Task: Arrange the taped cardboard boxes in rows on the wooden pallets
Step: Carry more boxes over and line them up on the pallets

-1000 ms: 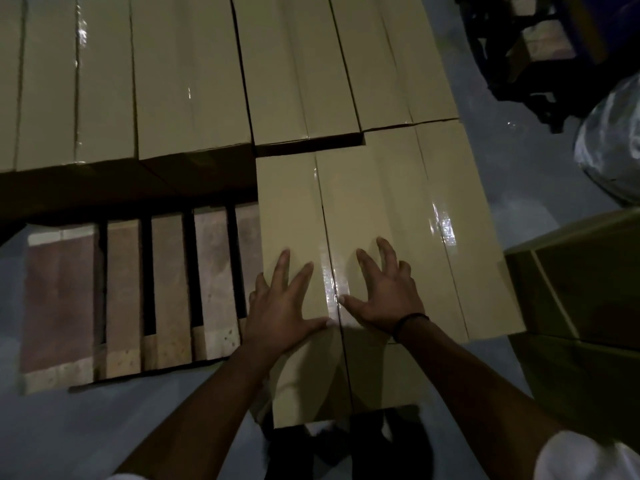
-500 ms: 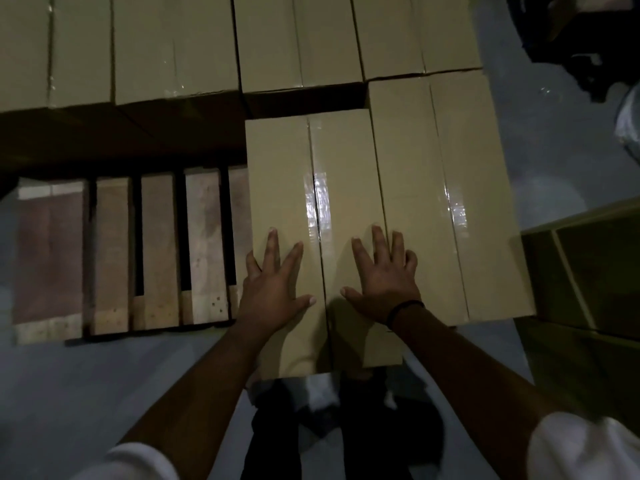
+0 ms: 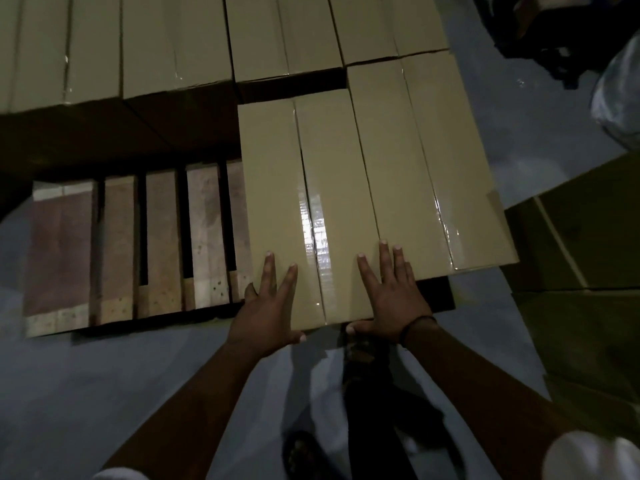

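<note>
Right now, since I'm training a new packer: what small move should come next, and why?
Probably slide the box forward: the left hand and right hand lie flat on its near end, a dark gap separates it from the back row, and its near edge juts out past the neighbouring box.
</note>
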